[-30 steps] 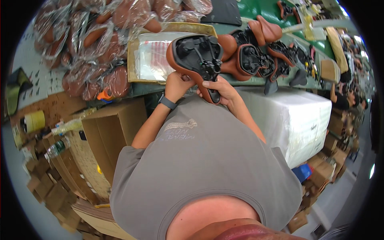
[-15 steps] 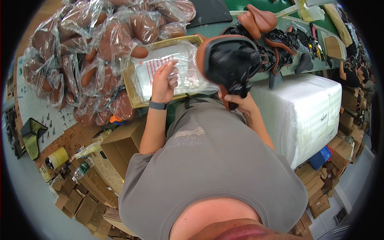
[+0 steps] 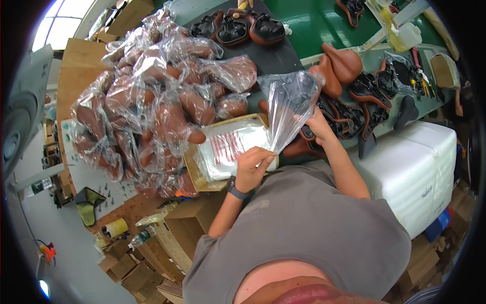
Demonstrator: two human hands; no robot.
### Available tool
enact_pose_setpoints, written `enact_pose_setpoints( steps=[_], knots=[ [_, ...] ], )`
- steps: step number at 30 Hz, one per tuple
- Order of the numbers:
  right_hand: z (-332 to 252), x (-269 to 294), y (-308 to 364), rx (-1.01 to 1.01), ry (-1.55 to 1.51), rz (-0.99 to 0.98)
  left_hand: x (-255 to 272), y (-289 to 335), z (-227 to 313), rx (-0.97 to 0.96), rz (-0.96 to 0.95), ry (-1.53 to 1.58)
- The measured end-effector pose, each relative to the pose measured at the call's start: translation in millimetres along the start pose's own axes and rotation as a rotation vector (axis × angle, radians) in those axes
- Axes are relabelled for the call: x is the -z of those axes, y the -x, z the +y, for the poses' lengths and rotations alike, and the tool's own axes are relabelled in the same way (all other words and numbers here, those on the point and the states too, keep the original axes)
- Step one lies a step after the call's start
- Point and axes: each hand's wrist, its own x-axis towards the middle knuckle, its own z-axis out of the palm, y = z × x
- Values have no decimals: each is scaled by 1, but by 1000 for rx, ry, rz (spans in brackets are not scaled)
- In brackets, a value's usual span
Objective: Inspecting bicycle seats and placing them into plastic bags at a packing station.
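My left hand (image 3: 253, 164) pinches the gathered lower end of a clear plastic bag (image 3: 286, 124), which fans out upward and to the right in folds. My right hand (image 3: 319, 124) is at the bag's right side; its fingers are partly hidden, so its grip is unclear. Dark shapes show through the bag, and I cannot tell whether they lie inside or behind it. Just below my right hand, a brown bicycle saddle (image 3: 298, 149) is partly visible near my body. To the left, a shallow carton (image 3: 223, 185) holds a stack of flat clear bags (image 3: 223, 147) with red print.
A heap of bagged brown saddles (image 3: 167, 114) covers the left of the table. More saddles lie on a black mat (image 3: 276, 48) and at the right, some showing black undersides. A white wrapped block (image 3: 405, 164) stands at my right; cardboard boxes (image 3: 136, 273) lie below left.
My left hand has lifted a clear bag from above the carton and moved right. The saddle held up in my right hand is no longer raised there. The view has shifted left.
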Motion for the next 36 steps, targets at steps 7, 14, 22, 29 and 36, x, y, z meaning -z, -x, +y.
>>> enact_pose_setpoints(
  steps=[7,14,22,29,36],
  knots=[
    [3,-17,-132,356,1265,388,-42,-35,-95,405,296,-101],
    [-68,-24,-240,394,1236,-256,-15,-112,-128,605,412,-58],
    [-107,18,-459,501,1384,415,62,-399,-263,238,368,-599],
    [-78,0,-502,237,1154,307,142,-575,-421,627,173,-1141],
    [-72,36,-487,316,1079,497,91,-646,-492,739,44,-1162]
  ],
)
